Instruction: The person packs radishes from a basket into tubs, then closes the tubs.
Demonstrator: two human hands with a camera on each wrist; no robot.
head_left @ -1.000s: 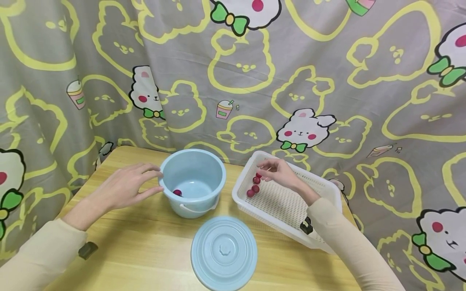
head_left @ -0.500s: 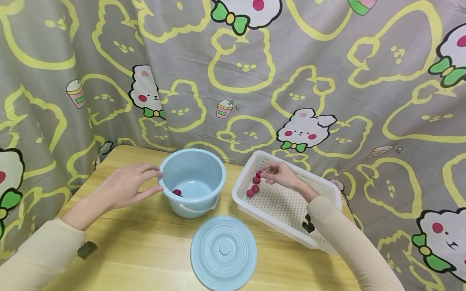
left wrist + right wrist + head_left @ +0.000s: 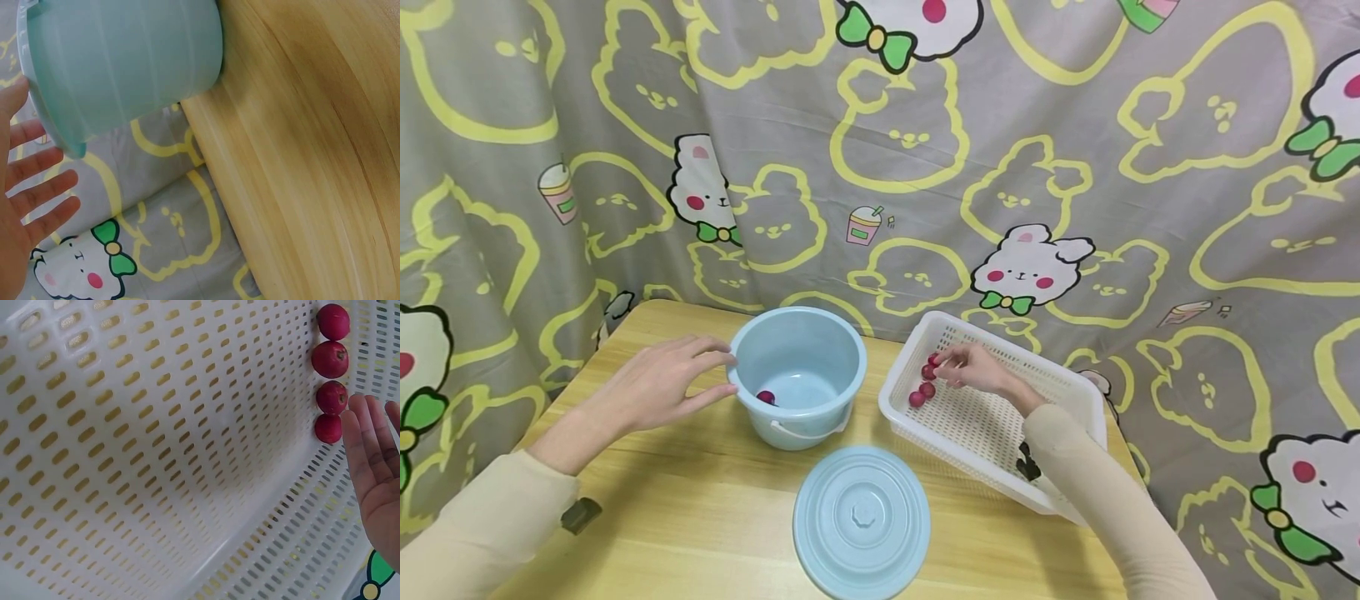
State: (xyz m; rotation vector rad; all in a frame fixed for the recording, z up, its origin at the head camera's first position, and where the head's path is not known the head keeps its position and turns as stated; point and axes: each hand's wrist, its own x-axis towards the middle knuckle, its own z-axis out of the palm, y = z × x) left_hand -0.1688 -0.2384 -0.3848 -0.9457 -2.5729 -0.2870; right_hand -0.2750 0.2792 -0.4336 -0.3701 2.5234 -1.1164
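Fingers (image 3: 47,190) spread, the left grip (image 3: 658,383) touches the bucket (image 3: 805,346), and the right grip (image 3: 973,367), straight-fingered, seems to touch red fruit (image 3: 331,397).

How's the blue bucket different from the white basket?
The blue bucket is round; the white basket is roughly rectangular. The bucket's walls look solid, while the basket's floor and sides are full of small holes. One round red piece shows inside the bucket, whereas four lie in the basket. Both stand open-topped on the wooden table.
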